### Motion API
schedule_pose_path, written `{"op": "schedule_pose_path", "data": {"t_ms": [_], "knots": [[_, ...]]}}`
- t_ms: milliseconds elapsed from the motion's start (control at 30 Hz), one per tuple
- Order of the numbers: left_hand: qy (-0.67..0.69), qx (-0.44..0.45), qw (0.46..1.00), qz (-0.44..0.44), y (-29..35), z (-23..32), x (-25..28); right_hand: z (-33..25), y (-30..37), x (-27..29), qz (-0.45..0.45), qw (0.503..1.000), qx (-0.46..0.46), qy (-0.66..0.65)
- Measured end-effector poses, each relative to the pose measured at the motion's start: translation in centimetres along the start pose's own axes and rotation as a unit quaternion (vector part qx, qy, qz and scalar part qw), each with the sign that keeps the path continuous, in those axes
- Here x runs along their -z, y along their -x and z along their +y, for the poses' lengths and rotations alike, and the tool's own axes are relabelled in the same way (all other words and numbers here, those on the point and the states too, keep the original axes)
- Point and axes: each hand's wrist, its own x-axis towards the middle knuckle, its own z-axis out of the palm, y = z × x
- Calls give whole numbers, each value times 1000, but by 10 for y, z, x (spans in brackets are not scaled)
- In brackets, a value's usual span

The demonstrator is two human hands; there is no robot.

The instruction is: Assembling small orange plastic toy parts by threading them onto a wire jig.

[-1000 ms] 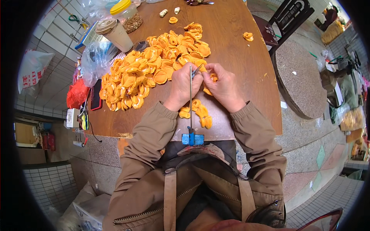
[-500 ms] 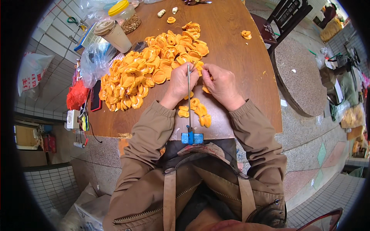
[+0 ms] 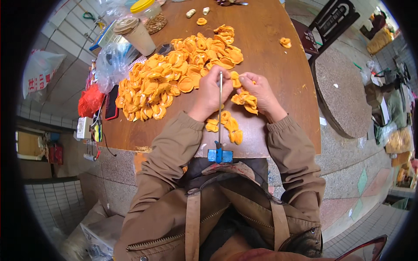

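My left hand [image 3: 212,92] is closed by the top of an upright thin metal rod [image 3: 220,115], its fingertips pinching one side of a small orange petal-shaped piece [image 3: 235,80]. Against the other side press the thumb and fingers of my right hand [image 3: 264,96]. Below that thumb hangs a bunch of ruffled orange pieces [image 3: 246,102], partly inside the right palm. A blue clamp [image 3: 219,155] fixes the rod to the table's front edge. Several loose orange pieces [image 3: 234,129] lie on the table between my forearms. Beyond my left hand spreads a large heap of orange cupped pieces [image 3: 150,82].
On the brown table [image 3: 270,21], a lidded cup [image 3: 137,37] and a yellow-lidded jar of nuts [image 3: 152,19] stand at the back left. A phone [image 3: 112,102] lies by the left edge. Right of the table are a dark chair [image 3: 326,28] and a round stone slab [image 3: 342,93].
My hands have drawn slightly apart, and my right hand has turned, bringing the hanging orange bunch and the piece between my fingertips into view. The whole view has shifted slightly.
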Motion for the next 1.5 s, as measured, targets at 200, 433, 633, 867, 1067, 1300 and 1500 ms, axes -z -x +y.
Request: {"op": "schedule_pose_path", "data": {"t_ms": [200,433,633,867,1067,1300,1500], "knots": [[-120,-133,984,25,6,9,-3,-1,4,2,47,996,-22,77],[-119,-34,992,-35,5,12,3,0,4,-1,80,974,34,211],[-77,-55,995,-19,3,2,1,1,6,-2,71,916,138,369],[-184,-107,976,-48,2,9,3,-6,9,1,46,916,104,385],[-196,-158,966,-51,1,1,6,-3,7,3,41,934,86,345],[-199,-170,965,-19,4,7,3,1,4,3,44,958,71,273],[-263,-149,951,61,6,7,-2,2,7,-5,57,963,90,249]]}}
